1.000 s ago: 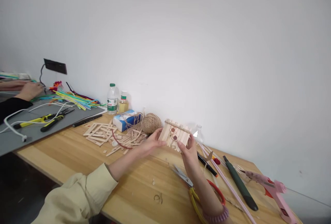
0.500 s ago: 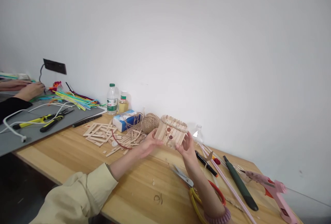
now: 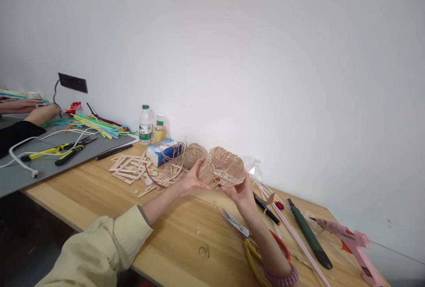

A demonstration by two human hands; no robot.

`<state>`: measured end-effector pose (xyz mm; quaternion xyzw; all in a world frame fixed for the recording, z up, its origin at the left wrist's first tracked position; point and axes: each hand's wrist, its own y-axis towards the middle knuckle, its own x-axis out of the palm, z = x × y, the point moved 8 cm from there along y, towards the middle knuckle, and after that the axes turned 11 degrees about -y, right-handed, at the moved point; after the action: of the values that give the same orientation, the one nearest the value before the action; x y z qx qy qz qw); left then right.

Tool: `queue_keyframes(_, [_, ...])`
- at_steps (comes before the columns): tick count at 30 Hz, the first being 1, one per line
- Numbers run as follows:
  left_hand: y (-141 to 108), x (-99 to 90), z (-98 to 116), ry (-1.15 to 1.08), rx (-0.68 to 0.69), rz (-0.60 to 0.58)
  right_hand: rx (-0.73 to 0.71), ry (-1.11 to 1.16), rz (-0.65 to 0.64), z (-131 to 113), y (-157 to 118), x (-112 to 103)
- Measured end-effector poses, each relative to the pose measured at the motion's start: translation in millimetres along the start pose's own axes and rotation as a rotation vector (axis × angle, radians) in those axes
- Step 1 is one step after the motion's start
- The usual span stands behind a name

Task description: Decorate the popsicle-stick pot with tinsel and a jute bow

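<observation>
Between my two hands is a round cup made of wooden craft sticks [image 3: 227,168], tipped so that its open top and inner walls face me. A pale, glittery braided trim runs round it near the rim, and brown round spots show low on its front. My left hand [image 3: 193,179] grips the cup's left side, thumb in front. Around its right side my right hand [image 3: 241,192] is closed, with some fingers hidden behind. Below my right forearm lie scissors [image 3: 245,232] with red and yellow handles, blades open.
Loose craft sticks [image 3: 133,168], a twine ball [image 3: 194,154], a tissue pack [image 3: 163,152] and a bottle [image 3: 145,125] stand left. A black marker [image 3: 266,208], green tool [image 3: 308,234] and pink glue gun [image 3: 352,245] lie right. At far left, a co-worker's hands [image 3: 43,113] are near pipe cleaners [image 3: 99,124].
The stick cup has tipped toward me, so its inside now shows where its outer front showed before. Both my hands have stayed on it.
</observation>
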<state>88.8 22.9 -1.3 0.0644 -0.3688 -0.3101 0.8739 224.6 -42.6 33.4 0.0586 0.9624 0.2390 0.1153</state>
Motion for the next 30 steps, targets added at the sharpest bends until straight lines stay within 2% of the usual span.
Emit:
queue_keyframes(7, [7,-1.1,1,0.122,0.046,-0.059,-0.026,-0.143,0.011,-12,-3,-4])
queue_keyframes(13, [8,-3.6,5,0.239,0.073,-0.096,-0.140,-0.367,0.015,-24,-3,-5])
queue_keyframes(17, [8,-3.6,9,0.318,0.114,-0.129,-0.201,-0.439,0.026,-28,-4,-5])
queue_keyframes(24, [7,3.8,22,0.527,0.242,-0.192,-0.328,-0.541,0.020,-32,-7,-5])
queue_keyframes(27, [1,13.8,32,0.646,0.316,-0.211,-0.336,-0.595,0.036,-29,-6,-7])
queue_keyframes(30, [-3,18.1,39,0.774,0.416,-0.170,-0.288,-0.615,0.081,-20,-3,-13])
